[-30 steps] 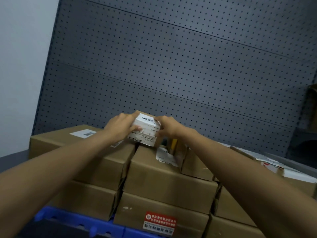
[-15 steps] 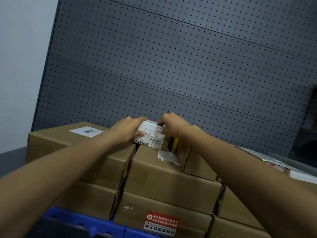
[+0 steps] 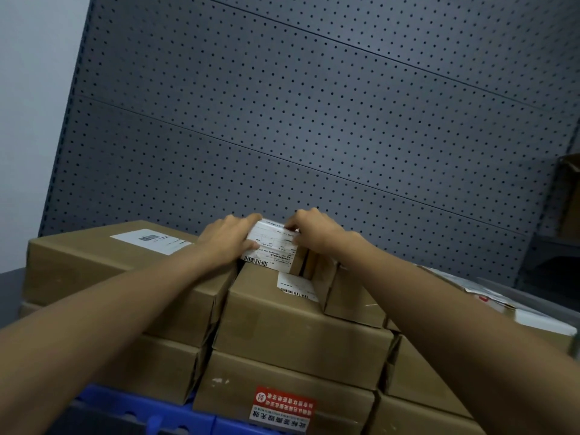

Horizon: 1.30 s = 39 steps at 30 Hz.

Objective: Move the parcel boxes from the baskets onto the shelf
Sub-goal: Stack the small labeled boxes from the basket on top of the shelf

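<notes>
The small brown cardboard parcel box with a white shipping label across its top [image 3: 272,246] sits on top of the stack, against the grey perforated metal back panel of the shelf [image 3: 314,120], and both hands are on it: the left hand [image 3: 227,243] wraps its left end, thumb lying on the label, and the right hand [image 3: 317,233] pinches its right end with curled fingers, so each grip is closed on the box. Holding it at both ends probably lets the person square it up and keep the label facing upward and readable as it is set down. Directly below the small box lies a larger plain brown carton with a white label at its far corner [image 3: 298,321], and below that a carton bearing a red and white sticker [image 3: 284,406]. Left of the small box is a wide brown carton with a white barcode label [image 3: 103,265]; right of it are more brown cartons [image 3: 354,299]. Well below it, at the stack's foot, a blue plastic edge [image 3: 131,406] shows, possibly a basket rim; its contents cannot be made out.
</notes>
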Tool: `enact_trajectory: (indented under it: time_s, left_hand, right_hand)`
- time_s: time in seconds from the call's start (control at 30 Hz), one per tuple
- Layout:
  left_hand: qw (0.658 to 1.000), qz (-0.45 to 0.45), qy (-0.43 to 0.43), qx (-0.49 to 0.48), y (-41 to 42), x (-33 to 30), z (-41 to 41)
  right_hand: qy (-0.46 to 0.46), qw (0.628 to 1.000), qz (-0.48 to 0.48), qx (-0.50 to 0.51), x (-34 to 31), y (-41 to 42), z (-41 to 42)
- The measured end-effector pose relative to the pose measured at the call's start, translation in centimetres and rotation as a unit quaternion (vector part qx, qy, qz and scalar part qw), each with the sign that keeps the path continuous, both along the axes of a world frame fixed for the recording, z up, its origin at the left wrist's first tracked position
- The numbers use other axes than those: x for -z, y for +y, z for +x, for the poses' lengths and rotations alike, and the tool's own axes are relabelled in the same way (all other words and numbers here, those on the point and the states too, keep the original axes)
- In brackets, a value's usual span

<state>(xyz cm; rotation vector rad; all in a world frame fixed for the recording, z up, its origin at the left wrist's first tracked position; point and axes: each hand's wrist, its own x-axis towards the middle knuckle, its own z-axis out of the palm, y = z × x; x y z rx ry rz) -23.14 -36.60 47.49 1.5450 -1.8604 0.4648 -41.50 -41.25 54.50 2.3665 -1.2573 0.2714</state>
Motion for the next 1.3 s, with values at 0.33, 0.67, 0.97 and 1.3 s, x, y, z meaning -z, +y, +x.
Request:
enact_trajectory:
  time_s: [0.33,0.67,0.97,1.3]
  left_hand:
    - [0.998,-0.003,-0.058,-0.033,3.1,-1.5,-0.6]
    - [0.991,-0.042,-0.124,0.014,7.7,-4.9,-7.5]
    - [0.977,-0.078,-0.151,0.127,10.7,-6.6,-20.3]
    - [0.936,-0.077,-0.171,0.299,14.5,-3.5,-37.9]
  right_hand:
    - [-0.036,0.999,0.001,0.021,-1.3,3.7,-3.4]
    - [-0.088,0.994,-0.031,0.05,-2.6,11.9,-12.7]
    - [-0.103,0.984,-0.068,0.129,-1.0,19.1,-25.0]
    - [-0.143,0.954,-0.045,0.259,2.8,28.4,-39.6]
